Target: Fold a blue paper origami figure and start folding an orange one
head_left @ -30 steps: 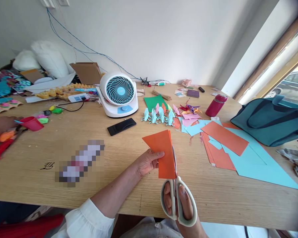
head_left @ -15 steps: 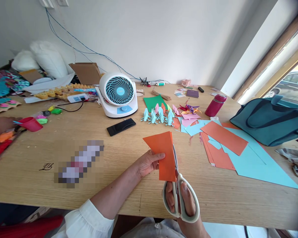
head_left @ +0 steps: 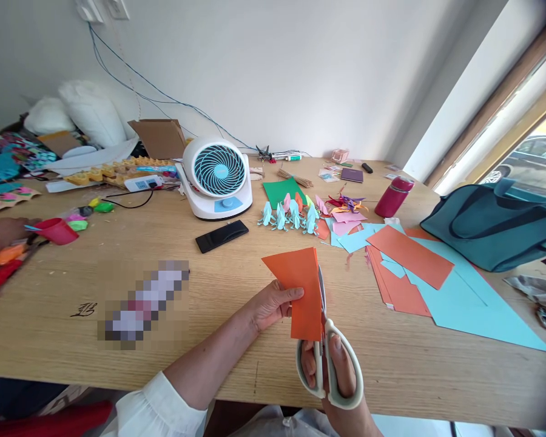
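My left hand [head_left: 269,305] pinches a folded orange paper [head_left: 300,285] by its left edge and holds it upright above the wooden table [head_left: 164,243]. My right hand [head_left: 334,379] grips white-handled scissors [head_left: 330,358], fingers through the loops. The blades run up along the paper's right edge and look nearly closed.
A white and blue desk fan [head_left: 217,175] and a black phone [head_left: 222,235] lie beyond. Paper figures [head_left: 291,215], orange and light blue sheets [head_left: 418,273], a pink bottle [head_left: 394,195] and a teal bag [head_left: 495,221] fill the right. Another person's hand [head_left: 2,233] is at far left.
The scissors' handles have come closer together and the blades have advanced a little up the paper's right edge. The paper and both hands sit slightly lower in the picture.
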A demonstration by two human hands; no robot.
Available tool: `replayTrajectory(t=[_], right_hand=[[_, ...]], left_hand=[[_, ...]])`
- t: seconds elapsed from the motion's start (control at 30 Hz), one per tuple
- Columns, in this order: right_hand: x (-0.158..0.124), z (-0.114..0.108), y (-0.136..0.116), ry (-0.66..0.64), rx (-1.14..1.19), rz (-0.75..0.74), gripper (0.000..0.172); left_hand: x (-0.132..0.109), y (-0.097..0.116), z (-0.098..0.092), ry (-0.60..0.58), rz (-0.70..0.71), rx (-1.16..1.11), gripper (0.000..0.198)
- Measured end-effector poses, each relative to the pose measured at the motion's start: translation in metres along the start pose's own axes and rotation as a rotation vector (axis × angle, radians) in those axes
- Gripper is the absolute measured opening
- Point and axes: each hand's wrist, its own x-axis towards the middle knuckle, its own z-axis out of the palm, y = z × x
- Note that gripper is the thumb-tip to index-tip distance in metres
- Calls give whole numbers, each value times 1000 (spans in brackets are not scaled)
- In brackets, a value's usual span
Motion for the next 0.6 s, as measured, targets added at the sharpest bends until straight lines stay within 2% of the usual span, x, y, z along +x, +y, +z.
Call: replayTrajectory(t=[0.27,0.6], right_hand=[[4,-3,7,-20,49,-90,46],[3,-6,7,-7,-14,-33,50]], left_hand=[[2,-1,-4,51,-2,-4,52],[0,-1,-2,45,4,-7,54]])
